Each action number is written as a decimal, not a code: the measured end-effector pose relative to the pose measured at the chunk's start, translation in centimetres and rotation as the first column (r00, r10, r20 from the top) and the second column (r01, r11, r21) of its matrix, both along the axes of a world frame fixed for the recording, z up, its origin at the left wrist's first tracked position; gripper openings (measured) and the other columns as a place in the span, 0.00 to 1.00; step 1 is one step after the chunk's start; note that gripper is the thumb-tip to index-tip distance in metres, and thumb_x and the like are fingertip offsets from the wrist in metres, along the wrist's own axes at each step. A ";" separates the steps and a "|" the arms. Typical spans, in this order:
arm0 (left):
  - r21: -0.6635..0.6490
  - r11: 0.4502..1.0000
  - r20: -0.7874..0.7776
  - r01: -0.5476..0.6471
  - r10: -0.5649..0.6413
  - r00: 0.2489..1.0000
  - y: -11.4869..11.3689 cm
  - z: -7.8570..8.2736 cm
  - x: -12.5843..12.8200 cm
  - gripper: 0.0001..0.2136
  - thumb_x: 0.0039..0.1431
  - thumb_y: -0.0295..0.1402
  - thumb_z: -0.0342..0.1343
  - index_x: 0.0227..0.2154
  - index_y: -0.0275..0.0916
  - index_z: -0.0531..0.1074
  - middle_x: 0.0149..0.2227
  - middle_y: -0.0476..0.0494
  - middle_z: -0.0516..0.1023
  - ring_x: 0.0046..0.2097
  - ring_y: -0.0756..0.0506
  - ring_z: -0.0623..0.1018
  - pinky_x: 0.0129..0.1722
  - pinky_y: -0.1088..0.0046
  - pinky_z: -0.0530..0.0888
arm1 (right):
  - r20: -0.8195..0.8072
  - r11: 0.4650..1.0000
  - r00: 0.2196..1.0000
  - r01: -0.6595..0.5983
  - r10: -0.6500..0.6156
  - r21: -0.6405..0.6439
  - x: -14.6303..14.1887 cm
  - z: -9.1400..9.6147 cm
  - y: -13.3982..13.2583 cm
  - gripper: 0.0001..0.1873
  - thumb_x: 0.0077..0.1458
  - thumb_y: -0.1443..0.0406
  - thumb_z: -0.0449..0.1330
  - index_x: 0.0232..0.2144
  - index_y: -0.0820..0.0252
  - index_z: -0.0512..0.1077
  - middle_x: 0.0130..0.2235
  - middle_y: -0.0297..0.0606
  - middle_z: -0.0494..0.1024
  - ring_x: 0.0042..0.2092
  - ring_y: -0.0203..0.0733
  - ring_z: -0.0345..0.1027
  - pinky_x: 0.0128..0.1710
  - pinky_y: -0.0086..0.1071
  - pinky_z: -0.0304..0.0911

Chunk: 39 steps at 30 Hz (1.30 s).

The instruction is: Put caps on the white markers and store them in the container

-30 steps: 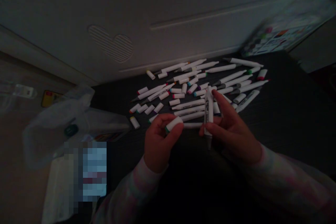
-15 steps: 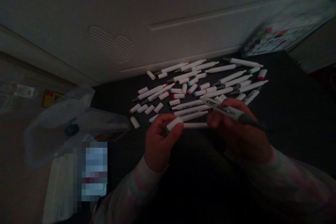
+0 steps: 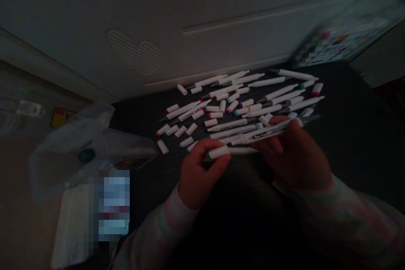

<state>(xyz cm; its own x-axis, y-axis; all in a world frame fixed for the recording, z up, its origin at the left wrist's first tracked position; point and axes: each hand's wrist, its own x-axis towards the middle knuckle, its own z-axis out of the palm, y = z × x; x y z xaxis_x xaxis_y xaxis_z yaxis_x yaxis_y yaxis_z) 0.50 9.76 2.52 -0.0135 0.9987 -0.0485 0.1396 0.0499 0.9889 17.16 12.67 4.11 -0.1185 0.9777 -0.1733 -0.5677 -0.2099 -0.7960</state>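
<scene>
Item 1, marker (image 3: 268,133): is turning in the fingers; its grey end, pointing to 6 and then 4 o'clock, is now pointing to nearly 3. The white end is facing nearly 9 o'clock, towards item 2, so the 2 pieces seem to be coming closer to alignment. It is showing a white barrel, black printing and a tapering, blurred grey end.

Item 2, cap (image 3: 218,152): white, green at its outer end; it is sitting just beside the marker's white end; contact cannot be told.

Right hand (image 3: 299,156): is closing around the marker's barrel, fingers bent.

Left hand (image 3: 198,173): is pinching the cap between thumb and curled fingers, at 8 o'clock from the marker.

Surroundings: loose markers (image 3: 228,125) and loose caps (image 3: 191,129) are lying mainly from 9 to 1 o'clock on the dark table (image 3: 344,93).
</scene>
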 end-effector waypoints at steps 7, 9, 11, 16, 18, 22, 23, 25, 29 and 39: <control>-0.028 0.999 0.031 -0.043 0.044 0.999 0.1 0.0 0.0 0.08 0.46 0.30 0.57 0.31 0.40 0.68 0.31 0.52 0.73 0.34 0.52 0.73 0.31 0.80 0.70 | -0.015 1.000 1.000 -0.013 0.012 -0.014 0.1 0.1 0.0 0.08 0.49 0.59 0.55 0.28 0.57 0.69 0.15 0.28 0.55 0.21 0.32 0.49 0.23 0.28 0.53; -0.036 0.999 0.017 -0.022 0.022 1.000 0.0 0.0 0.1 0.08 0.47 0.30 0.57 0.32 0.40 0.68 0.32 0.52 0.73 0.34 0.51 0.73 0.32 0.79 0.69 | -0.023 0.999 0.999 -0.031 0.031 -0.021 0.1 0.2 -0.1 0.08 0.48 0.59 0.57 0.28 0.57 0.69 0.15 0.28 0.56 0.21 0.32 0.50 0.23 0.27 0.53; -0.044 0.999 -0.006 0.007 -0.007 1.000 -0.1 0.1 0.1 0.08 0.47 0.31 0.57 0.32 0.40 0.68 0.32 0.51 0.73 0.35 0.51 0.73 0.33 0.78 0.69 | -0.018 0.997 0.997 -0.069 0.068 -0.027 0.1 0.3 -0.2 0.07 0.47 0.60 0.57 0.28 0.57 0.69 0.15 0.28 0.57 0.21 0.32 0.51 0.24 0.28 0.52; -0.064 0.989 -0.061 0.132 -0.136 0.989 -0.3 0.5 0.3 0.06 0.48 0.33 0.56 0.31 0.39 0.68 0.30 0.50 0.74 0.32 0.50 0.73 0.32 0.76 0.69 | 0.065 0.986 0.984 -0.167 0.166 0.010 0.1 0.1 -0.4 0.12 0.47 0.56 0.57 0.21 0.57 0.69 0.12 0.27 0.52 0.20 0.34 0.51 0.23 0.29 0.49; -0.078 0.975 -0.066 0.207 -0.213 0.975 -0.5 0.8 0.4 0.06 0.50 0.33 0.55 0.31 0.39 0.67 0.28 0.50 0.74 0.29 0.51 0.73 0.30 0.77 0.69 | 0.082 0.984 0.981 -0.176 0.174 0.019 0.2 -0.1 -0.4 0.16 0.47 0.53 0.55 0.18 0.57 0.67 0.12 0.27 0.49 0.19 0.34 0.50 0.23 0.30 0.49; 0.047 0.964 -0.213 0.263 -0.248 0.945 -0.9 0.8 0.8 0.05 0.51 0.32 0.54 0.32 0.39 0.66 0.28 0.50 0.74 0.29 0.51 0.73 0.29 0.77 0.69 | 0.188 0.991 0.973 -0.131 0.134 -0.025 0.3 -0.3 -0.3 0.16 0.48 0.55 0.55 0.16 0.58 0.65 0.13 0.28 0.51 0.18 0.33 0.47 0.20 0.29 0.46; 0.114 0.963 -0.274 0.245 -0.207 0.939 -0.9 0.7 0.8 0.06 0.50 0.31 0.54 0.32 0.39 0.66 0.29 0.49 0.74 0.30 0.51 0.73 0.30 0.76 0.69 | 0.213 0.992 0.969 -0.122 0.128 -0.043 0.3 -0.4 -0.3 0.14 0.47 0.57 0.55 0.16 0.58 0.65 0.13 0.28 0.52 0.18 0.32 0.46 0.19 0.29 0.44; 0.271 0.940 -0.359 0.208 -0.102 0.928 -1.0 0.2 0.9 0.06 0.50 0.30 0.55 0.32 0.39 0.66 0.30 0.48 0.74 0.32 0.50 0.73 0.32 0.75 0.70 | 0.221 0.988 0.964 -0.129 0.145 -0.085 0.3 -0.4 -0.3 0.11 0.46 0.60 0.56 0.18 0.58 0.65 0.13 0.27 0.52 0.17 0.32 0.45 0.18 0.28 0.42; 0.458 0.866 -0.396 0.200 -0.003 0.918 -1.0 -0.5 1.0 0.08 0.50 0.28 0.54 0.34 0.39 0.64 0.30 0.47 0.73 0.33 0.49 0.73 0.33 0.75 0.69 | 0.191 0.982 0.967 -0.153 0.171 -0.107 0.0 -0.5 -0.3 0.09 0.47 0.61 0.55 0.19 0.59 0.66 0.10 0.25 0.48 0.16 0.31 0.45 0.18 0.28 0.44; 0.313 0.935 -0.262 0.167 -0.083 0.961 -2.0 0.2 1.5 0.06 0.44 0.26 0.49 0.27 0.40 0.59 0.23 0.50 0.65 0.25 0.50 0.67 0.24 0.73 0.65 | 0.188 0.932 0.918 -0.316 0.348 -0.178 -0.3 -0.8 -1.2 0.12 0.47 0.60 0.53 0.20 0.62 0.67 0.08 0.24 0.54 0.12 0.28 0.44 0.13 0.25 0.38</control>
